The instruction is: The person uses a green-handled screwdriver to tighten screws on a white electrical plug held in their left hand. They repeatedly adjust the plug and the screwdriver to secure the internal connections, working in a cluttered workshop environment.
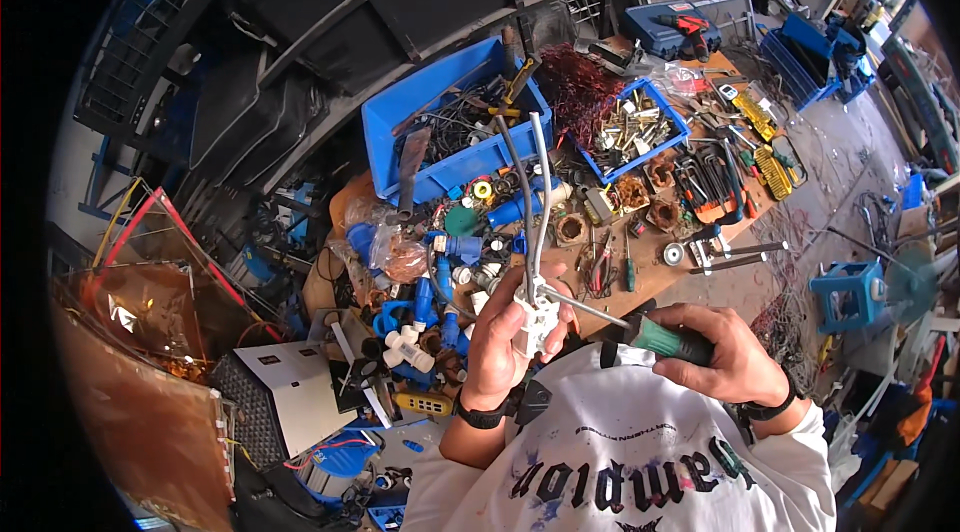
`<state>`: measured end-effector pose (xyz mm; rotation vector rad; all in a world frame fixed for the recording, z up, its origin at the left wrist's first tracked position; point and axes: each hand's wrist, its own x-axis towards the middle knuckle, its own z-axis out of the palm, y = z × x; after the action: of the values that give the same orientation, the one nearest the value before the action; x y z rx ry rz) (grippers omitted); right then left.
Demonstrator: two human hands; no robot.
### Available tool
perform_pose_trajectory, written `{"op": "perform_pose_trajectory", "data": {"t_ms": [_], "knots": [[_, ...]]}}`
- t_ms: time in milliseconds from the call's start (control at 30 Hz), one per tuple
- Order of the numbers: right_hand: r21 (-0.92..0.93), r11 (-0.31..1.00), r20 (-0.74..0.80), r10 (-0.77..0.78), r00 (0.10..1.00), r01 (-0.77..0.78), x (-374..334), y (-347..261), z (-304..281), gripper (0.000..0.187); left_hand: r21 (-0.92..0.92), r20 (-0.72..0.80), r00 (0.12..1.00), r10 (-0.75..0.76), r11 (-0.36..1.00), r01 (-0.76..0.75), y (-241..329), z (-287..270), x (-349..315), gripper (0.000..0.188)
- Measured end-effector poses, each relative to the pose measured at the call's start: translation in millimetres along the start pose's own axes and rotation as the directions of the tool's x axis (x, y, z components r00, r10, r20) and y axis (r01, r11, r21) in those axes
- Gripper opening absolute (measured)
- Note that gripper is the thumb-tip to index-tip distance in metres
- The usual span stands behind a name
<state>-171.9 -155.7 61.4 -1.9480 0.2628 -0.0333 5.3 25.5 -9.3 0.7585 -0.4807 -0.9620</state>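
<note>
My left hand (492, 350) is closed around a small white plastic electrical fitting (538, 324), held in front of my chest. Two grey cables (543, 197) rise out of the fitting and point away over the bench. In my right hand (738, 357) is a screwdriver (660, 337) with a green and black handle, my fingers wrapped around it. Its metal shaft runs leftward to the fitting, and the tip is at or against the white plastic; the exact contact point is too small to make out.
A cluttered bench (655, 284) lies ahead, bearing a large blue bin (385, 137) of cables and tools, a blue tray (612, 175) of metal parts and another screwdriver (628, 264). Blue and white plug fittings (420, 307) pile up left of my hands. A blue stool (848, 297) stands right.
</note>
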Motion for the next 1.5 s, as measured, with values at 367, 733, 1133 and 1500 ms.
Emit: {"op": "perform_pose_trajectory", "data": {"t_ms": [367,733,1133,1500], "knots": [[0.038,0.998,0.042,0.048,0.998,-0.05,-5.4,-5.1,6.4,0.042,0.122,-0.09,0.992,0.084,0.99,-0.073,-1.3,7.4,-9.3,0.058],[0.231,0.934,0.143,0.244,0.959,-0.273,-8.2,-10.9,6.2,0.038,0.261,-0.142,0.974,0.176,0.956,-0.135,-9.3,5.9,-8.0,0.062],[0.59,0.552,0.51,0.311,0.802,-0.589,5.6,-9.0,-8.5,0.024,0.532,-0.153,0.949,0.274,0.833,-0.154,-8.2,-0.3,-4.3,0.058],[0.718,0.22,0.642,0.158,0.75,-0.661,16.2,5.0,-5.1,0.042,0.646,-0.145,0.921,0.362,0.739,-0.189,-9.3,-8.7,-0.3,0.058]]}}
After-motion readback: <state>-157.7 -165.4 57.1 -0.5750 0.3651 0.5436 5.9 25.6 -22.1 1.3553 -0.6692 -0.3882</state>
